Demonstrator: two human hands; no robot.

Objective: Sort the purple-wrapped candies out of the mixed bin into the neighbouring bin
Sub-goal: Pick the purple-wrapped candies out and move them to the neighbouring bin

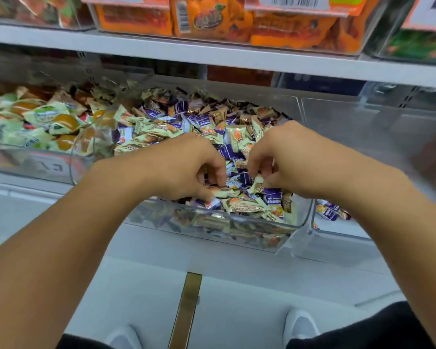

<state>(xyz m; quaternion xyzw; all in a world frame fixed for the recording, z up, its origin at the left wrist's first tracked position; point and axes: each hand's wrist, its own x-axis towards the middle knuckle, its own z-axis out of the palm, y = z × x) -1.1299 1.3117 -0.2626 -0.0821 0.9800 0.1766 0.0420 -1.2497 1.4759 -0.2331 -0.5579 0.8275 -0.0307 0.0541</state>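
Hands, two: left hand, right hand, inside one mixed bin.

A white shelf board runs across at twelve o'clock, carrying orange snack packs in clear trays. At six o'clock lies pale floor with a brass strip set in it. At nine o'clock a clear bin holds green-wrapped sweets

Head view, steeply down, close
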